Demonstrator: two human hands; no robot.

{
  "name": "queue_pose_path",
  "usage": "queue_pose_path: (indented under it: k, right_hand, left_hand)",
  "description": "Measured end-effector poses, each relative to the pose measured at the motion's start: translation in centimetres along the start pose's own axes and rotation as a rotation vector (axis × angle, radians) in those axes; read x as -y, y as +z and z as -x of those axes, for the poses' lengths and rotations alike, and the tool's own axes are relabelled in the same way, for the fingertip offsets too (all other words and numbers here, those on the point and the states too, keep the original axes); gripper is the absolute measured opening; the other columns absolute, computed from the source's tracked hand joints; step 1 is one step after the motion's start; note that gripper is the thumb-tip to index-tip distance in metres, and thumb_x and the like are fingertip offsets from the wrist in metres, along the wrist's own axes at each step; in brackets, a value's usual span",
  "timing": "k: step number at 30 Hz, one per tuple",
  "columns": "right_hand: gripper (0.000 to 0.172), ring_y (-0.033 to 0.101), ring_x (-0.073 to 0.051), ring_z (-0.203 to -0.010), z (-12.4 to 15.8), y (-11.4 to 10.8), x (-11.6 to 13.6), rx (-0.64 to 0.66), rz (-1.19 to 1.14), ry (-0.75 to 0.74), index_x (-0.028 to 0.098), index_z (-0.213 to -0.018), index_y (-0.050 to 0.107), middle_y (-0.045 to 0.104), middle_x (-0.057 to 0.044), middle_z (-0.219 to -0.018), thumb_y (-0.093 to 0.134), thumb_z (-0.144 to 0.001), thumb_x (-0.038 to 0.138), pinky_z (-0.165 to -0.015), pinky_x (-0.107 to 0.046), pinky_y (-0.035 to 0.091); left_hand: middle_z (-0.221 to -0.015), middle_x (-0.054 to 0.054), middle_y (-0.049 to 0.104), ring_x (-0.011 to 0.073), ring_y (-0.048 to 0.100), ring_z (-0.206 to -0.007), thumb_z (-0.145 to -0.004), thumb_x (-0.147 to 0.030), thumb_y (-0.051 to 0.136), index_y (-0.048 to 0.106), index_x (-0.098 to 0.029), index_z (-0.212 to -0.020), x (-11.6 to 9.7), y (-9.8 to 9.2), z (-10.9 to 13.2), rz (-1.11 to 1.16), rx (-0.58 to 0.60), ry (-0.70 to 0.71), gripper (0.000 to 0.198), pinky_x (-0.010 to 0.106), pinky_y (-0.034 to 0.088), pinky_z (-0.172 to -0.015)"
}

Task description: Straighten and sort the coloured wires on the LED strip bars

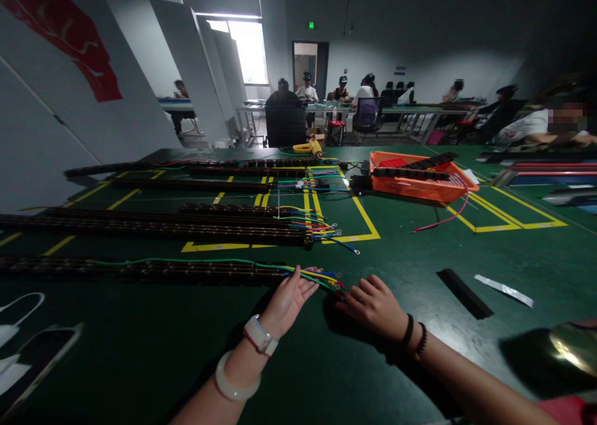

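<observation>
A long dark cable chain (186, 267) lies across the near part of the table, with green, yellow, blue and red wires (326, 277) coming out of its right end. Several of these wires carry ring terminals. My left hand (291, 303) is palm up at that end, fingers stretched out, with the wires passing across them behind the raised thumb. To its right, my right hand (375, 307) is closed in a pinch at the tip of the green wire (321, 282); the fingertips partly hide that tip.
Further cable chains (163, 224) with wire ends lie behind, over yellow tape outlines (373, 226). An orange basket (420, 188) holds chain pieces. A yellow heat gun (310, 147), a black strip (464, 293) and a silvery strip (504, 290) are on the table. People sit at benches beyond.
</observation>
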State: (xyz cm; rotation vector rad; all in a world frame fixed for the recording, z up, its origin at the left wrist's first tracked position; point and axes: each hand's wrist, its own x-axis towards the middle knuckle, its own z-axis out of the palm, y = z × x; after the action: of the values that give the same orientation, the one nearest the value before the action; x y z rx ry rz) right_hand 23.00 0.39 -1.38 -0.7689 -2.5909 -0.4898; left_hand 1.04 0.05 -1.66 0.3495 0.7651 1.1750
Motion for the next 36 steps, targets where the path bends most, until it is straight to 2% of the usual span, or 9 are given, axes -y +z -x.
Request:
queue_pose_path:
  k: [4,7,12,17,23,27,30,32,36]
  right_hand:
    - [0.010,0.043,-0.014,-0.064,-0.1,-0.2,0.8,0.023,-0.014,-0.073,0.021,-0.081,0.061,0.056,-0.001,-0.068,0.053,-0.089,0.020,-0.061,-0.033,0.023]
    - [0.015,0.041,-0.014,-0.062,-0.9,-1.3,1.2,-0.015,-0.043,-0.099,0.021,-0.076,0.058,0.054,0.000,-0.064,0.052,-0.090,0.022,-0.060,-0.032,0.022]
    - [0.024,0.041,-0.015,-0.062,-3.7,-2.5,-1.3,-0.127,0.026,0.092,0.020,-0.071,0.056,0.053,-0.001,-0.063,0.048,-0.092,0.030,-0.063,-0.032,0.025]
    - [0.024,0.050,-0.017,-0.070,-5.3,0.5,-4.9,-0.054,0.039,0.341,0.018,-0.080,0.056,0.060,-0.004,-0.075,0.046,-0.093,0.036,-0.067,-0.030,0.029]
    - [0.027,0.054,-0.018,-0.072,-4.6,5.2,-5.7,0.118,0.013,0.376,0.017,-0.078,0.057,0.063,-0.004,-0.074,0.049,-0.092,0.039,-0.067,-0.030,0.031]
    - [0.036,0.052,-0.017,-0.065,-4.1,5.9,-5.8,0.152,-0.030,0.376,0.018,-0.069,0.057,0.062,-0.003,-0.066,0.047,-0.091,0.045,-0.064,-0.030,0.028]
    - [0.041,0.048,-0.015,-0.062,-3.8,5.0,-5.7,0.089,-0.072,0.391,0.018,-0.063,0.056,0.059,-0.003,-0.062,0.046,-0.092,0.045,-0.063,-0.030,0.027]
    - [0.043,0.046,-0.014,-0.061,-3.4,3.9,-5.5,0.019,-0.133,0.303,0.018,-0.061,0.054,0.056,-0.002,-0.060,0.043,-0.094,0.043,-0.064,-0.030,0.027]
    - [0.046,0.040,-0.013,-0.058,-2.6,2.0,-4.7,-0.095,-0.253,-0.110,0.018,-0.057,0.051,0.049,0.000,-0.055,0.045,-0.090,0.050,-0.063,-0.030,0.026]
  left_hand:
    - [-0.110,0.015,0.066,0.0230,0.059,-0.110,-0.086,-0.030,0.055,0.064,-0.011,-0.093,0.0,0.0,0.0,-0.004,0.012,-0.003,0.022,0.040,0.040,-0.103]
    - [-0.105,0.015,0.067,0.0219,0.061,-0.103,-0.086,-0.033,0.054,0.064,-0.011,-0.092,0.0,0.1,0.0,-0.034,-0.005,-0.003,0.025,0.037,0.043,-0.099]
    - [-0.100,0.012,0.068,0.0185,0.063,-0.094,-0.087,-0.038,0.053,0.063,-0.011,-0.095,0.0,0.4,0.2,-0.068,0.026,-0.005,0.030,0.034,0.044,-0.096]
    - [-0.095,0.010,0.069,0.0185,0.064,-0.093,-0.086,-0.025,0.055,0.062,-0.012,-0.088,0.0,0.5,0.3,-0.094,0.001,0.027,0.015,0.038,0.045,-0.095]
    - [-0.098,0.011,0.068,0.0198,0.064,-0.096,-0.087,-0.021,0.053,0.061,-0.012,-0.089,-0.5,0.6,0.4,-0.126,-0.009,0.002,0.012,0.039,0.045,-0.096]
    - [-0.103,0.013,0.068,0.0211,0.063,-0.099,-0.087,-0.019,0.052,0.061,-0.011,-0.092,-0.7,0.5,0.3,-0.129,-0.006,-0.008,0.013,0.040,0.045,-0.098]
    - [-0.100,0.013,0.069,0.0216,0.064,-0.097,-0.087,-0.017,0.053,0.061,-0.010,-0.091,-0.6,0.2,0.1,-0.110,0.002,-0.006,0.012,0.042,0.045,-0.099]
    - [-0.099,0.013,0.069,0.0216,0.064,-0.097,-0.086,-0.017,0.053,0.061,-0.010,-0.091,-0.6,0.1,0.0,-0.099,0.011,-0.008,0.011,0.042,0.044,-0.099]
    - [-0.103,0.013,0.068,0.0215,0.064,-0.098,-0.086,-0.018,0.054,0.061,-0.010,-0.094,-0.5,-0.1,0.0,-0.104,0.014,-0.008,0.013,0.041,0.044,-0.100]
